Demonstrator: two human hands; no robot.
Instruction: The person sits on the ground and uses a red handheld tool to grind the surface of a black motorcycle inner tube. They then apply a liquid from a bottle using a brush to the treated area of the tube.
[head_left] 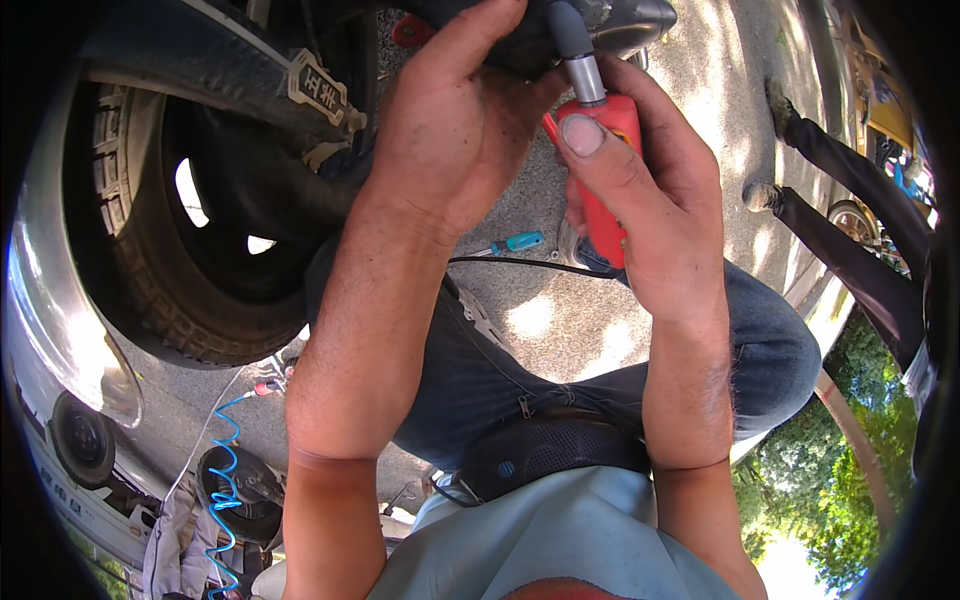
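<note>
My right hand is wrapped round a red handheld tool with a silver neck and a bent dark-grey tip. Its thumb lies across the front of the red body. The tip reaches up against a glossy black vehicle part at the top edge. My left hand holds this black part from the left, thumb stretched up along it and fingers curled underneath, partly hidden. Below the hands, a screwdriver with a teal handle lies on the ground beside a thin black cable.
A large tyre and a dark bar with a light bracket stand close on my left. A coiled blue air hose hangs at lower left. Another person's dark-trousered legs show at right. My bent knees flank the pavement.
</note>
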